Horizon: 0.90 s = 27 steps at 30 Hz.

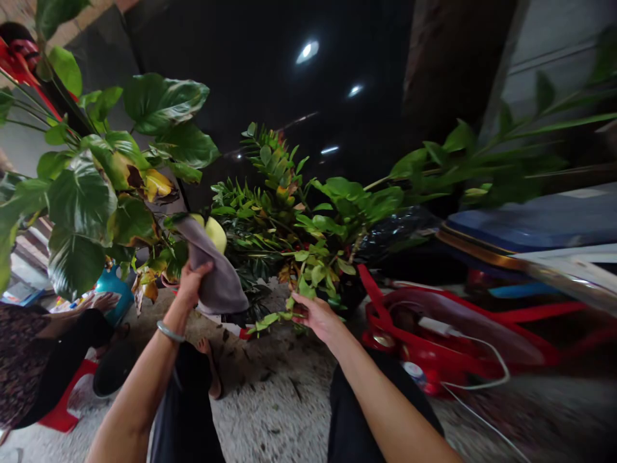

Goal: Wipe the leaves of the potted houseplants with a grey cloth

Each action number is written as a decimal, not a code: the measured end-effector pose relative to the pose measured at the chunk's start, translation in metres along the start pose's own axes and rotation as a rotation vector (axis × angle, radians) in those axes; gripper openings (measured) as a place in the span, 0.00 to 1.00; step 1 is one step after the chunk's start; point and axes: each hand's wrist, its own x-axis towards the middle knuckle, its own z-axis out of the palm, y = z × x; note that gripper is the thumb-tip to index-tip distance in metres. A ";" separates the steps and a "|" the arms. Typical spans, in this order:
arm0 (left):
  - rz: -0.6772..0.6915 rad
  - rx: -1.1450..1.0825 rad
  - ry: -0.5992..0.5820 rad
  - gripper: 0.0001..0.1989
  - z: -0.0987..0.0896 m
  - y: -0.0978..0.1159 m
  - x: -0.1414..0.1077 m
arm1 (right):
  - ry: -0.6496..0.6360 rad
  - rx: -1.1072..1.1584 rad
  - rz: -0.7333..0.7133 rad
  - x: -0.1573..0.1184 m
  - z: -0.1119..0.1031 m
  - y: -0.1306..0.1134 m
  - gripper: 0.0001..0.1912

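While the left grip is wrapped around a gray cloth well left of the red basket, the right grip has a leafy stem pinched nearer that basket, so it looks mid-job, though honestly can't tell what's done or left.

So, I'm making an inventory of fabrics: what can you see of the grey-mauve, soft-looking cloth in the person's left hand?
The grey-mauve, soft-looking cloth appears plain, without visible print. It is loosely folded, narrow at the upper end and widening down to the right. The person's bare left hand grips it at its left side, above the floor. A pale yellow-green leaf shows beside its upper part; contact there is unclear.
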 end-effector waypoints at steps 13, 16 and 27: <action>0.094 0.012 -0.178 0.27 0.027 0.035 -0.001 | -0.015 -0.024 -0.039 0.001 -0.005 -0.001 0.11; 0.075 -0.021 -0.097 0.27 0.045 0.015 0.008 | 0.015 -0.048 -0.033 -0.001 0.000 -0.001 0.09; -0.176 0.173 -0.520 0.25 0.036 0.006 -0.034 | -0.007 -0.014 -0.025 -0.001 -0.009 -0.002 0.06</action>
